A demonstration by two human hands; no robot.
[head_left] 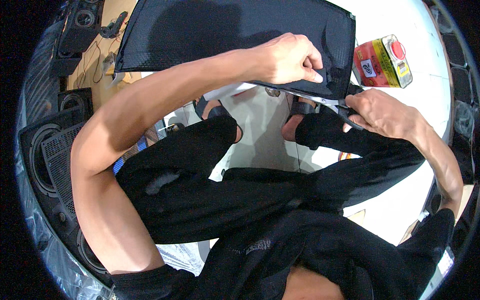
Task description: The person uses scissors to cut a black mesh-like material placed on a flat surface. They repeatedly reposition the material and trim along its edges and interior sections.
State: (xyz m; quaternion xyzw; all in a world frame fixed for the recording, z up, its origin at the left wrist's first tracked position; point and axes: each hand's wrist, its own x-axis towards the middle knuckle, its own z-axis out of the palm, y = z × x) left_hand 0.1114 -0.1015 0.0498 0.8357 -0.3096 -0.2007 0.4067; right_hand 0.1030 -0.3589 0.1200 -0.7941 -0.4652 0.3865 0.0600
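Note:
A large black textured sheet (240, 35) spreads out at the far side, in front of my knees. My left hand (287, 60) lies over its near edge with the fingers curled in and the thumb pressed down on the black material. What sits right under the fingertips is partly hidden. On the right, my right hand (382, 112) is closed round the black handles of a pair of scissors (325, 101). The metal blades point left along the sheet's near edge, just below my left hand. Whether the blades touch the material I cannot tell.
A red and yellow metal can (382, 62) with a red cap stands right of the sheet on a white surface. Black speaker cabinets (50, 155) line the left side, with thin cables (92, 62) and a dark tool-like object (114, 25) beyond. My sandalled feet rest on pale floor (265, 120).

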